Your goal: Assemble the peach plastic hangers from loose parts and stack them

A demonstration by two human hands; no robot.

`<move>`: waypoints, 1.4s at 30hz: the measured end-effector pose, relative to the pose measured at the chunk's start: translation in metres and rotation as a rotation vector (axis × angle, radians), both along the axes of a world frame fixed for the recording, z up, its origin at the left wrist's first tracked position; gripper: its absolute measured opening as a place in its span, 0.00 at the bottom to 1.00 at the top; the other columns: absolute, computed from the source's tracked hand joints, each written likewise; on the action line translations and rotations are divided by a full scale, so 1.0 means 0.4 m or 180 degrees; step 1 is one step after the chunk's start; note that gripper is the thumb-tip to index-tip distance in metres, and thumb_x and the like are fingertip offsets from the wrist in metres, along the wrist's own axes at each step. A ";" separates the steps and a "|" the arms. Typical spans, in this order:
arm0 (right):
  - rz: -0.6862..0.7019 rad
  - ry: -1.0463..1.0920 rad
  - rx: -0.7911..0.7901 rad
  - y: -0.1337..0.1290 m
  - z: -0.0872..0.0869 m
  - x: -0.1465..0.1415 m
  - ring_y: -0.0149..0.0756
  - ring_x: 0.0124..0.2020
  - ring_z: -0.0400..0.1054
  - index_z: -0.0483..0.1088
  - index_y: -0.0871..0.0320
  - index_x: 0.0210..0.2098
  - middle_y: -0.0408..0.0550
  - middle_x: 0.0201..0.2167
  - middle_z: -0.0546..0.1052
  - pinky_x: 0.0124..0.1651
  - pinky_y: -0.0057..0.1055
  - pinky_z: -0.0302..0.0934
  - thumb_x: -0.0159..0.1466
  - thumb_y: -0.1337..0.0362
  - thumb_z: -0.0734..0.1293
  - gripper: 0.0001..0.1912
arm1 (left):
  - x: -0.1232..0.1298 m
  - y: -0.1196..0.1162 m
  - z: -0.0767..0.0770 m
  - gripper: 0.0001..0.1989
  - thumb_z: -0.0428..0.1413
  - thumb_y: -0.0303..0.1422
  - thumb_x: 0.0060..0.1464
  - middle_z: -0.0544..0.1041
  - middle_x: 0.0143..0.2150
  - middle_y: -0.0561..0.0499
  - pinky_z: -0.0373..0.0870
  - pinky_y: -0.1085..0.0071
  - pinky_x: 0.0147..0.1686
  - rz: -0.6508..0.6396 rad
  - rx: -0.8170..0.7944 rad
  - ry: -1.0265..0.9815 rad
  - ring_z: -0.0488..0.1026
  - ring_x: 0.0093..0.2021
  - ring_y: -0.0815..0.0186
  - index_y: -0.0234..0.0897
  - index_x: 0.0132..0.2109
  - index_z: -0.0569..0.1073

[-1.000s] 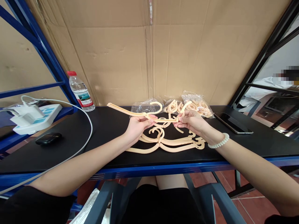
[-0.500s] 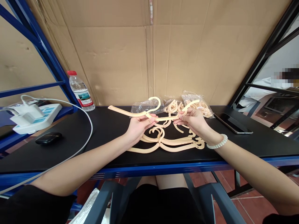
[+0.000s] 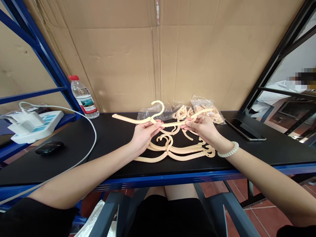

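Note:
A cream-coloured plastic clothes hanger (image 3: 130, 119) is held up over the black tabletop, its hook pointing up and back. My left hand (image 3: 145, 133) is closed on it just below the hook. My right hand (image 3: 201, 127) pinches the right arm of the hanger, near a curved piece that reaches up to the right; whether that piece is joined there is hidden by the fingers. Beneath my hands, several similar hangers (image 3: 186, 157) lie overlapped on the table. Loose hanger parts (image 3: 181, 113) rest behind my right hand.
Clear plastic bags (image 3: 208, 110) with more cream parts lie at the back. A phone (image 3: 244, 129) is on the right. To the left are a water bottle (image 3: 85, 98), a black mouse-like object (image 3: 49, 147), a power strip (image 3: 40, 128) and a white cable (image 3: 95, 131). A person is visible far right.
The hanger's hook has tipped slightly left, and its right end piece sits a little lower and further right. Both hands keep their hold; the whole view has shifted slightly.

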State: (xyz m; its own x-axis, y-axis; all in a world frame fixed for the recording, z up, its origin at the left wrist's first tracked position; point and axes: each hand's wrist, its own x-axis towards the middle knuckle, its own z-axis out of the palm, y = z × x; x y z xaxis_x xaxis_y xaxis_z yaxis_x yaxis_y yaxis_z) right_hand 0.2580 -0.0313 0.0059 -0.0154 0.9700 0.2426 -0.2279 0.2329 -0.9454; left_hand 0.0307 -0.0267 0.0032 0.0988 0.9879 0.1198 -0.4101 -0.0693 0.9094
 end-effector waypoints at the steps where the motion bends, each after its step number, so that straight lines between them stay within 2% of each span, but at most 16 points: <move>1: -0.0009 -0.0037 0.0019 0.000 -0.001 -0.001 0.40 0.31 0.80 0.74 0.61 0.26 0.50 0.25 0.81 0.37 0.29 0.77 0.40 0.57 0.82 0.21 | 0.000 0.000 0.000 0.10 0.70 0.27 0.40 0.82 0.35 0.49 0.76 0.75 0.46 0.0017 -0.0011 -0.0020 0.79 0.36 0.69 0.31 0.33 0.82; 7: 0.0023 -0.0444 0.0162 0.012 -0.002 0.016 0.39 0.33 0.78 0.76 0.59 0.29 0.46 0.28 0.80 0.40 0.35 0.75 0.45 0.57 0.81 0.18 | -0.003 0.001 0.004 0.08 0.69 0.26 0.42 0.82 0.36 0.48 0.76 0.74 0.47 0.0075 -0.0023 -0.0029 0.80 0.36 0.69 0.30 0.33 0.82; 10: 0.0133 -0.0699 0.0228 0.017 0.008 0.042 0.38 0.39 0.76 0.78 0.57 0.31 0.47 0.35 0.81 0.45 0.35 0.72 0.49 0.56 0.79 0.15 | -0.001 -0.003 0.007 0.08 0.69 0.25 0.43 0.83 0.35 0.48 0.76 0.74 0.46 0.0031 -0.0040 0.0012 0.80 0.35 0.69 0.30 0.34 0.82; 13: 0.0081 -0.0425 0.0339 0.018 0.027 0.069 0.37 0.43 0.73 0.78 0.56 0.30 0.47 0.42 0.79 0.43 0.32 0.71 0.54 0.54 0.76 0.12 | 0.001 -0.011 0.011 0.08 0.68 0.25 0.44 0.83 0.34 0.47 0.76 0.75 0.45 -0.0035 -0.0065 0.0034 0.81 0.36 0.68 0.30 0.34 0.82; 17: 0.0014 -0.0119 0.0394 0.022 0.047 0.095 0.29 0.29 0.68 0.78 0.55 0.32 0.43 0.30 0.75 0.32 0.28 0.67 0.55 0.54 0.75 0.12 | 0.002 -0.019 0.017 0.06 0.67 0.23 0.46 0.83 0.36 0.45 0.77 0.78 0.42 -0.0139 -0.0222 0.0109 0.81 0.36 0.67 0.29 0.35 0.81; 20: 0.0022 0.0021 0.0431 0.026 0.051 0.106 0.26 0.25 0.64 0.77 0.55 0.32 0.40 0.23 0.71 0.28 0.25 0.64 0.53 0.58 0.77 0.11 | 0.000 -0.020 0.018 0.07 0.67 0.24 0.47 0.83 0.35 0.45 0.77 0.79 0.40 -0.0182 -0.0225 0.0111 0.81 0.36 0.67 0.29 0.36 0.81; 26: 0.0056 -0.0056 0.0468 0.034 0.056 0.124 0.27 0.24 0.66 0.76 0.56 0.30 0.41 0.23 0.74 0.28 0.26 0.64 0.50 0.59 0.79 0.12 | -0.009 -0.012 0.020 0.04 0.65 0.23 0.49 0.83 0.32 0.46 0.77 0.82 0.38 -0.0149 -0.0199 0.0070 0.81 0.36 0.67 0.29 0.36 0.81; 31: 0.0267 -0.0491 0.0113 0.015 0.054 0.155 0.28 0.25 0.70 0.77 0.57 0.30 0.44 0.25 0.78 0.31 0.27 0.68 0.47 0.60 0.80 0.14 | -0.037 -0.017 0.040 0.05 0.66 0.26 0.49 0.82 0.33 0.48 0.76 0.85 0.28 -0.0106 -0.0203 0.0130 0.79 0.30 0.73 0.30 0.35 0.81; 34: 0.0298 -0.0568 -0.0064 -0.016 0.039 0.175 0.27 0.25 0.70 0.77 0.58 0.29 0.45 0.26 0.79 0.31 0.26 0.68 0.47 0.62 0.80 0.14 | -0.065 -0.029 0.057 0.05 0.67 0.26 0.48 0.82 0.34 0.48 0.73 0.87 0.24 0.0064 -0.0159 0.0071 0.75 0.25 0.76 0.29 0.35 0.81; 38: 0.0252 -0.0537 -0.0179 -0.051 0.019 0.205 0.27 0.23 0.69 0.77 0.59 0.28 0.45 0.25 0.78 0.27 0.24 0.67 0.46 0.61 0.81 0.14 | -0.104 -0.046 0.064 0.03 0.66 0.24 0.48 0.82 0.33 0.47 0.75 0.87 0.26 0.0353 -0.0158 -0.0016 0.75 0.25 0.77 0.29 0.32 0.81; 42: 0.0038 -0.0413 -0.0230 -0.063 0.008 0.241 0.28 0.25 0.70 0.77 0.59 0.27 0.46 0.24 0.77 0.27 0.24 0.66 0.45 0.61 0.81 0.14 | -0.136 -0.059 0.052 0.06 0.68 0.24 0.44 0.82 0.34 0.47 0.75 0.87 0.30 0.0391 -0.0146 0.0175 0.77 0.28 0.75 0.31 0.32 0.81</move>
